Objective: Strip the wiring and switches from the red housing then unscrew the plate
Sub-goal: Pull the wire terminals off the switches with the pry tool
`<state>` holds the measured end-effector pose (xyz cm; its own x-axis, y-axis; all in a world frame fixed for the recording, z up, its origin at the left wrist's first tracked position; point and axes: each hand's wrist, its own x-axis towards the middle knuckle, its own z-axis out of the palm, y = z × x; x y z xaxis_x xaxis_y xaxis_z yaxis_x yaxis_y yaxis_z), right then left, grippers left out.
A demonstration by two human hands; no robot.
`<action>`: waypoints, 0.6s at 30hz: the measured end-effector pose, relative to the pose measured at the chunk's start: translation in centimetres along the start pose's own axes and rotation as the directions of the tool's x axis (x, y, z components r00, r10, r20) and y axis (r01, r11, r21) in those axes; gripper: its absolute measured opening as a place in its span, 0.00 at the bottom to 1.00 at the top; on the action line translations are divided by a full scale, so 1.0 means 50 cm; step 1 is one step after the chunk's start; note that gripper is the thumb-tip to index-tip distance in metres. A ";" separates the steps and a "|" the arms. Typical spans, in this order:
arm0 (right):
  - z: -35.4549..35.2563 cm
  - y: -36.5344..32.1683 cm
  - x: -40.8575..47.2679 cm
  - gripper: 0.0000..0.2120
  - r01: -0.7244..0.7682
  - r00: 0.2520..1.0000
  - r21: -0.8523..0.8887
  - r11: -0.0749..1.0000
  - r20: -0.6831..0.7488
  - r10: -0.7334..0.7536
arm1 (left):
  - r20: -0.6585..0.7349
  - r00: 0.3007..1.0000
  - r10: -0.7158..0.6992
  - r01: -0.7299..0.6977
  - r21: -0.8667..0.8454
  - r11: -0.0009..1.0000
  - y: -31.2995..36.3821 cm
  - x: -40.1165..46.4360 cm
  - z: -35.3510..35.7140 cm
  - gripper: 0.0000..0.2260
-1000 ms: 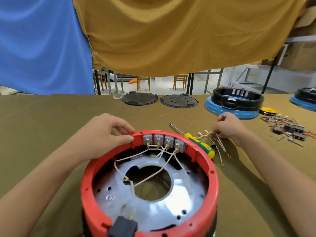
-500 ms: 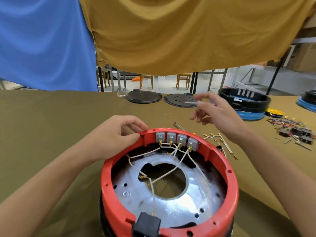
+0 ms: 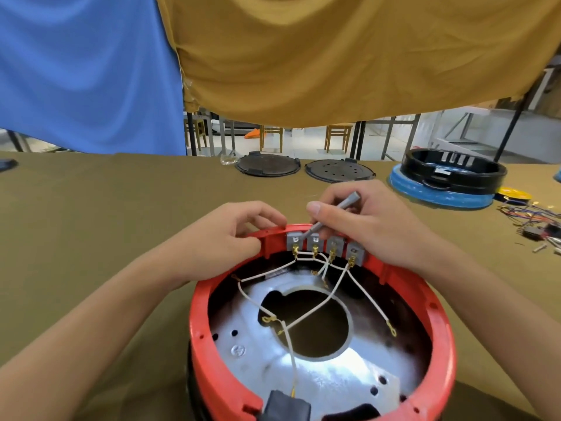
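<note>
1. The red housing (image 3: 321, 354) is a round, smooth plastic ring standing open side up on the desk (image 3: 91, 238), which is covered in matte olive-brown cloth.
2. Inside it lies the plate (image 3: 303, 375), a shiny silver metal disc with a large round hole in the middle and small punched holes near its edge.
3. Four grey, blocky switches (image 3: 326, 246) sit side by side in the far wall of the housing, each with a brass terminal below.
4. Thin white wires (image 3: 315, 314) with brass ring ends run from the terminals and loop loosely over the plate; one goes down to a black plastic block (image 3: 287, 408) at the near rim.
5. The left hand (image 3: 230, 238) grips the far rim just left of the switches, fingers curled over the outside and thumb against the inside.
6. The right hand (image 3: 370, 226) pinches a slim grey metal tool (image 3: 331, 218), tilted, with its tip on the leftmost switch.
7. Farther back lie two flat, round dark lids (image 3: 302, 169), a black ring on a blue base (image 3: 446, 183) and, at the right edge, a tangle of coloured wires (image 3: 529, 220).
</note>
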<state>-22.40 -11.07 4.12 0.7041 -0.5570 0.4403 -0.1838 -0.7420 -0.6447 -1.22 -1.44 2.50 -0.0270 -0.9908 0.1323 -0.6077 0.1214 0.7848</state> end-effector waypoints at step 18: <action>0.007 0.005 -0.002 0.14 0.040 0.999 -0.083 0.996 -0.034 -0.042 | 0.145 0.989 0.018 -0.027 0.059 0.998 0.014 -0.020 0.010 0.10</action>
<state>-22.29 -11.08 3.69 0.6874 -0.5375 0.4885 -0.2119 -0.7917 -0.5729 -2.02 -0.39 2.63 -0.1529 -0.9866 0.0574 -0.6523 0.1444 0.7441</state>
